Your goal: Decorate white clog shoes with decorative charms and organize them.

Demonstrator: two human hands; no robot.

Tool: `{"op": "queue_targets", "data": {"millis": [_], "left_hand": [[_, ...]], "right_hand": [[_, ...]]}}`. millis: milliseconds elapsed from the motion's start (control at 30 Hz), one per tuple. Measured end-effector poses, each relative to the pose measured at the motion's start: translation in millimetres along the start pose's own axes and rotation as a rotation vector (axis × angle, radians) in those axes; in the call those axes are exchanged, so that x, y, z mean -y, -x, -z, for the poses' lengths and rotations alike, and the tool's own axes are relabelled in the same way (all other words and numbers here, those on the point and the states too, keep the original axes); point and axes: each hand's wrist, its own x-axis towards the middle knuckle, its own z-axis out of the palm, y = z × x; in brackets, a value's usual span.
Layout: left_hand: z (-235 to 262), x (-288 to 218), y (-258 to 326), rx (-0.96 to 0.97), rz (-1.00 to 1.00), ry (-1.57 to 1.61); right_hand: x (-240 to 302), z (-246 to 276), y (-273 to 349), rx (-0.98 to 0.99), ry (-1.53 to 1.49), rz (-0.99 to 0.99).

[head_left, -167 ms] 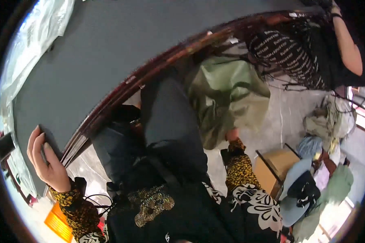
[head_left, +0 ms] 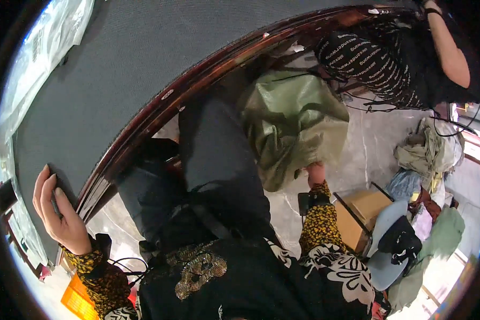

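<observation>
My left hand (head_left: pixel 56 210) rests at the lower left on the grey felt table top (head_left: pixel 122 69), fingers curled around a small dark flat thing that I cannot identify. My right hand (head_left: pixel 316 173) reaches down beside my legs and grips the lower edge of an olive green cloth bag (head_left: pixel 293 122) that sits on the floor next to the table's dark wooden rim (head_left: pixel 197 80). Most of that hand is hidden behind the bag. Both sleeves are yellow and black patterned.
Another person in a black printed top (head_left: pixel 368 58) stands at the upper right, arm (head_left: pixel 453 48) hanging. A cardboard box (head_left: pixel 365 213), a grey-blue chair (head_left: pixel 386 250) and heaps of clothes (head_left: pixel 426 154) lie on the floor to the right. A clear plastic sheet (head_left: pixel 42 48) covers the table's left.
</observation>
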Motion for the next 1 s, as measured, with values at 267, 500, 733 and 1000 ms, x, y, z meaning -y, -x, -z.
{"op": "queue_targets", "data": {"millis": [267, 500, 733, 1000], "left_hand": [[7.6, 3.5, 5.3, 0.026, -0.066, -0.058], [8.2, 2.1, -1.1, -0.01, -0.079, -0.014], [11.0, 4.0, 2.3, -0.016, -0.116, 0.003], [9.4, 10.2, 7.2, 0.004, -0.113, 0.045]], "right_hand": [[117.7, 108.3, 28.8, -0.256, -1.274, -0.278], [146.3, 172.3, 45.2, -0.239, -1.55, -0.117], [173.6, 238.6, 55.9, -0.455, -1.685, 0.124], [237.0, 243.1, 11.2, -0.383, -1.695, 0.188]]}}
